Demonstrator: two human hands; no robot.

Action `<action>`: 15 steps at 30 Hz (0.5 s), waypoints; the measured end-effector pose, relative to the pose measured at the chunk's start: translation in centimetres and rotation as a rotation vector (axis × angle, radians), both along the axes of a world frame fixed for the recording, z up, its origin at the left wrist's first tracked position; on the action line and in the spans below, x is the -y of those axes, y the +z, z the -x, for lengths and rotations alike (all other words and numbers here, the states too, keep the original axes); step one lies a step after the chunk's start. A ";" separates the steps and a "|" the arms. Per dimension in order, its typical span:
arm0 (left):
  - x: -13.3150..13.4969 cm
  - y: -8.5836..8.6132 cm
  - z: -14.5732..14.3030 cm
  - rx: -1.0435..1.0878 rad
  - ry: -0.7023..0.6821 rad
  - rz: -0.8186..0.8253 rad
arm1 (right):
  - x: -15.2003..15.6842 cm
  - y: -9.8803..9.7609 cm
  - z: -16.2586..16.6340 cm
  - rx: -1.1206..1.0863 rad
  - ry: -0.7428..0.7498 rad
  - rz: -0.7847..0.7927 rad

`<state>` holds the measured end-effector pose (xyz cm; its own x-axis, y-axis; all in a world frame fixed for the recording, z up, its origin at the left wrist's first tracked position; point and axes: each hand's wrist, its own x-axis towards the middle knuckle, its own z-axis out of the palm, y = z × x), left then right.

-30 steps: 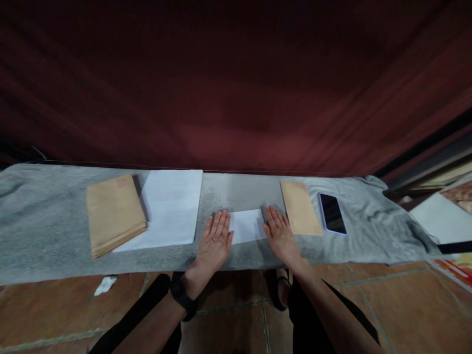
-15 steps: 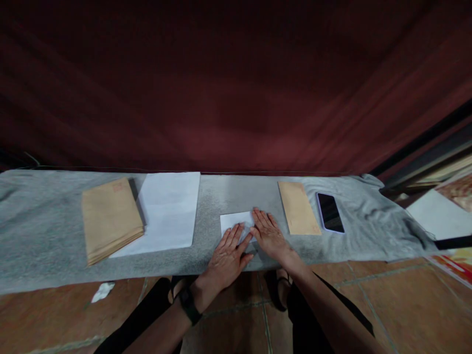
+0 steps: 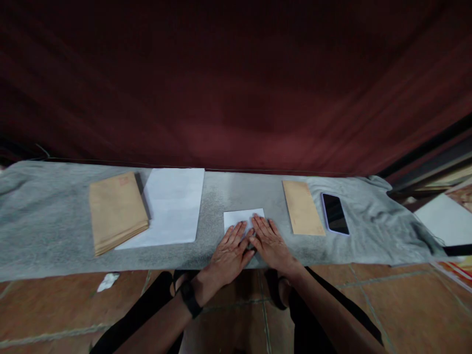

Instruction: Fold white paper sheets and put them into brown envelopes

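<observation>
A small white sheet of folded paper (image 3: 236, 216) lies on the grey cloth in front of me, its near part covered by my hands. My left hand (image 3: 229, 251) rests flat on its left side, fingers stretched out, palm down. Beside it my right hand (image 3: 271, 243) presses flat on the right side, fingers extended, the two thumbs close together. To the right lies a single brown envelope (image 3: 304, 209). On the left a stack of brown envelopes (image 3: 117, 211) sits partly over large white paper (image 3: 175, 206).
The grey cloth (image 3: 217, 191) covers a long narrow surface with a dark red curtain (image 3: 236, 113) behind it. A phone (image 3: 335, 214) in a purple case lies at the right. A crumpled white scrap (image 3: 108, 281) is on the tiled floor (image 3: 55, 309).
My right hand has slid slightly toward me, uncovering the far right corner of the folded paper. My left hand stays flat on it. The whole view has shifted slightly.
</observation>
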<state>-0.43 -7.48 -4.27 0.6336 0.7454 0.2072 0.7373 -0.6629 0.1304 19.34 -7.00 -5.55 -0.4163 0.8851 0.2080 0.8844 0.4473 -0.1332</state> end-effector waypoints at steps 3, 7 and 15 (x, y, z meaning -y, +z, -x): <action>0.0 -0.4 0.5 0.008 0.018 -0.026 | 0.2 -0.1 -0.7 0.018 -0.034 -0.009; -0.1 -1.0 1.5 0.023 0.077 -0.045 | 0.3 -0.2 -1.6 0.022 -0.082 -0.012; -1.0 -0.8 2.8 -0.004 0.254 -0.072 | 0.8 -0.2 -2.1 0.011 -0.158 -0.031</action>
